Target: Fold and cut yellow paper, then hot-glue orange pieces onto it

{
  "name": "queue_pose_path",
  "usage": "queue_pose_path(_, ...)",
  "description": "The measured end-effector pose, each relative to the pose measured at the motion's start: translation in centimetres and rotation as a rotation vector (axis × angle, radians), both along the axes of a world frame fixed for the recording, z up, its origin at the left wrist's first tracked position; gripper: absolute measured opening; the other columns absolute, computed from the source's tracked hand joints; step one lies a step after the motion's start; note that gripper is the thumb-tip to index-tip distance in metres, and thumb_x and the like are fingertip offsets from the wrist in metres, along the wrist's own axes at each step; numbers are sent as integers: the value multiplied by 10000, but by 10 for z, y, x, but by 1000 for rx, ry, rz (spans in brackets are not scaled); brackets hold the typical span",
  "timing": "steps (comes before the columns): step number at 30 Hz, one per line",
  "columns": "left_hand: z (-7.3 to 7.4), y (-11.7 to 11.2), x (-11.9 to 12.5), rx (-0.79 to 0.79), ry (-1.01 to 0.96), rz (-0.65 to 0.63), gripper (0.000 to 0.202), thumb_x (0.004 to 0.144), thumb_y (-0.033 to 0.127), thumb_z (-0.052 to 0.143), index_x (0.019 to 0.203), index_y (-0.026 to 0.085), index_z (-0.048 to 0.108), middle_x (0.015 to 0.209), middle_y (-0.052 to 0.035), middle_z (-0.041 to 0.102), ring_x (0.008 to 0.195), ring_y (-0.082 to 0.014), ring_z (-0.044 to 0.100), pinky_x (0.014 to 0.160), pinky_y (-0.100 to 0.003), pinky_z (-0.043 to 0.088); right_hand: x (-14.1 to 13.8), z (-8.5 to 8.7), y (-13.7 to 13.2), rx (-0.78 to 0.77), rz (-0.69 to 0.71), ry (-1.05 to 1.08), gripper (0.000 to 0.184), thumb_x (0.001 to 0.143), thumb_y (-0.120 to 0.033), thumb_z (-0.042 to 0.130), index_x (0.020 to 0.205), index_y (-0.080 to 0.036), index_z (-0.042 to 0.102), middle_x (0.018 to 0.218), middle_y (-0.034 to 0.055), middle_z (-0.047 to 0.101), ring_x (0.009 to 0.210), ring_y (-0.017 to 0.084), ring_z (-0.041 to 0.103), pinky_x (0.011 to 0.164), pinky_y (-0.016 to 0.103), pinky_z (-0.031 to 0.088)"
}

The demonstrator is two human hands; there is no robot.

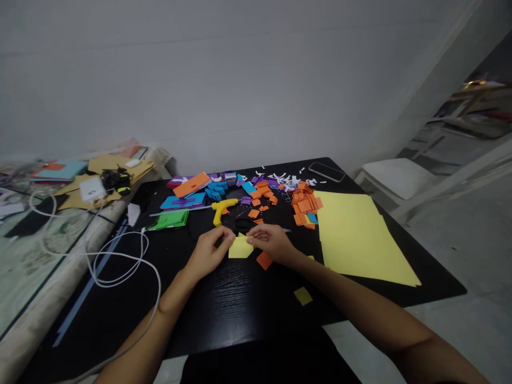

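Both hands meet over the middle of the black table. My left hand and my right hand each pinch an edge of a small yellow paper piece, fingers closed on it. An orange paper square lies just under my right wrist. A small yellow square sits nearer to me. Black scissors and a yellow glue gun lie right behind the hands.
Large yellow sheets cover the table's right side. Piles of orange squares, blue, purple and green paper lie at the back. A phone rests at the far edge. A white cable loops at left.
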State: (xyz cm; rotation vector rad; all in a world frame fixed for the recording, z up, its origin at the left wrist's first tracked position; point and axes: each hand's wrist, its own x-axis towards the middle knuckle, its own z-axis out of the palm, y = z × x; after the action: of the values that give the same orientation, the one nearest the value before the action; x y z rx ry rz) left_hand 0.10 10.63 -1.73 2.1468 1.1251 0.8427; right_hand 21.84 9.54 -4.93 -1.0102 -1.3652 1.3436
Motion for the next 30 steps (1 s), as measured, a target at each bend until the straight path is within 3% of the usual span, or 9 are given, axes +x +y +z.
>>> queue_pose_path(5, -1, -2, 4, 12, 0, -74, 194, 963, 357, 607, 932, 186, 695, 872, -14, 694, 807, -142, 626, 748, -236, 461, -2, 0, -2, 6, 28, -19, 249, 736, -353, 786, 858, -145, 719, 798, 48, 719, 756, 168, 687, 756, 308, 555)
queue_pose_path(12, 1, -4, 5, 6, 28, -104, 256, 990, 366, 545, 889, 170, 676, 858, -30, 683, 792, -151, 615, 732, -249, 454, -4, 1, -5, 49, 52, -35, 237, 766, -366, 771, 853, -154, 707, 781, 34, 703, 747, 163, 675, 751, 309, 563)
queue_pose_path(18, 0, -4, 4, -68, -53, 25, 306, 994, 419, 500, 917, 167, 656, 779, -12, 624, 696, -139, 551, 638, -239, 409, -3, 3, -4, -4, 40, 13, 249, 742, -355, 784, 848, -160, 671, 772, 26, 677, 713, 146, 656, 678, 279, 561)
queue_pose_path(21, -3, -3, 3, -154, -117, 55, 293, 948, 459, 569, 942, 170, 617, 748, 8, 598, 655, -127, 529, 593, -222, 386, -2, 2, 0, -66, -7, 94, 285, 700, -337, 804, 847, -165, 631, 755, 8, 655, 676, 136, 649, 605, 254, 559)
queue_pose_path(25, -10, -3, 5, -249, -73, 41, 340, 862, 488, 688, 914, 164, 599, 690, 27, 570, 615, -121, 515, 568, -219, 379, -4, 3, 1, -101, -84, 186, 402, 664, -245, 799, 1003, -181, 591, 768, -39, 611, 619, 99, 627, 620, 250, 578)
queue_pose_path(30, -22, -4, 12, -357, -203, -7, 389, 882, 464, 676, 1107, 156, 596, 846, -30, 678, 712, -158, 628, 648, -261, 483, -7, 4, -3, -136, -33, 262, 590, 656, -181, 778, 1197, -206, 541, 741, -75, 586, 651, 108, 660, 734, 293, 598)
